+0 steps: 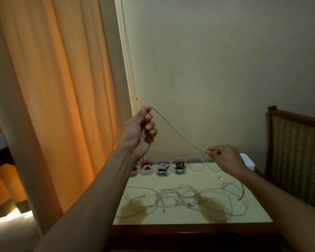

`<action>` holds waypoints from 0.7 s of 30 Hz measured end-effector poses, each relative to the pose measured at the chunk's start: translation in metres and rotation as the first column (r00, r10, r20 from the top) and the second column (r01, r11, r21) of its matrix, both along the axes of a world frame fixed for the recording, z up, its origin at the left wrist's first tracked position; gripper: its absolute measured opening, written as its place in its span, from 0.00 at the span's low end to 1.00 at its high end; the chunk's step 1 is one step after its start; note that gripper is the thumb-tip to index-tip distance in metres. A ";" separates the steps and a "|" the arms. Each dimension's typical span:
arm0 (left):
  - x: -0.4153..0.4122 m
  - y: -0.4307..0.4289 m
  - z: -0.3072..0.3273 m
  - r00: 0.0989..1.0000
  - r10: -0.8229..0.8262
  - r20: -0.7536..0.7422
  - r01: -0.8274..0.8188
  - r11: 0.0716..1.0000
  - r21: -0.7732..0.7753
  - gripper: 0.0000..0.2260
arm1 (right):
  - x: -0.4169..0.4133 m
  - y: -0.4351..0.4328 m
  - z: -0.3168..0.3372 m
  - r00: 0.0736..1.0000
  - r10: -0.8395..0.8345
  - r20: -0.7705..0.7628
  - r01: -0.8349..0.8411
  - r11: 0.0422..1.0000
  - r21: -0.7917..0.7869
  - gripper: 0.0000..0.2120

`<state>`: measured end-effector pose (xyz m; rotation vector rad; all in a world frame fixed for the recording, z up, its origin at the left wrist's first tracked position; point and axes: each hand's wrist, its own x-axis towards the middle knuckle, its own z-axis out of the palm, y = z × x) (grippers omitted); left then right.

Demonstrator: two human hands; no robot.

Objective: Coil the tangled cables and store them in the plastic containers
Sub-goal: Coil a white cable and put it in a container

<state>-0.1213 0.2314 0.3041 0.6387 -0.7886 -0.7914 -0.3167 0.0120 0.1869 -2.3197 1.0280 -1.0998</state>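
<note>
A thin pale cable [178, 133] stretches in the air between my two hands, above the table. My left hand [143, 130], raised high, grips one end with curled fingers. My right hand [224, 156], lower and to the right, pinches the cable between thumb and forefinger. A tangle of white cables [185, 197] lies on the pale yellow table [244, 215]. A row of clear plastic containers [163, 168] stands along the table's far edge; some hold coiled red, white and black cables, and the right ones [196, 165] look empty.
An orange curtain [53, 106] hangs at the left, close to my left arm. At the right stands a wooden chair with a woven back [296, 148]. A white flat object [247, 160] lies behind my right hand. The wall is right behind the table.
</note>
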 end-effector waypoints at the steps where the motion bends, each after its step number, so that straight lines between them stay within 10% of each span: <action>1: -0.003 -0.001 0.006 0.999 0.026 -0.023 -0.027 0.999 -0.031 0.10 | 0.000 0.008 -0.002 0.999 0.026 -0.040 -0.027 0.999 -0.026 0.06; 6: -0.014 0.001 0.034 0.998 0.030 -0.051 -0.038 0.986 -0.160 0.10 | -0.006 0.051 -0.007 0.981 0.165 -0.097 -0.166 0.986 -0.008 0.09; 12: -0.005 -0.005 0.039 0.914 0.399 0.068 -0.393 0.916 -0.084 0.11 | -0.030 0.075 -0.004 0.938 0.346 0.036 -0.338 0.931 -0.141 0.15; 17: 0.002 -0.002 0.038 0.992 0.040 -0.117 -0.050 0.995 -0.086 0.09 | -0.045 0.066 -0.006 0.955 0.298 0.011 -0.290 0.937 -0.193 0.11; 21: -0.002 -0.002 0.027 0.983 0.176 0.044 -0.172 0.981 -0.091 0.08 | -0.045 0.060 -0.001 0.979 0.173 0.107 -0.158 0.978 -0.137 0.13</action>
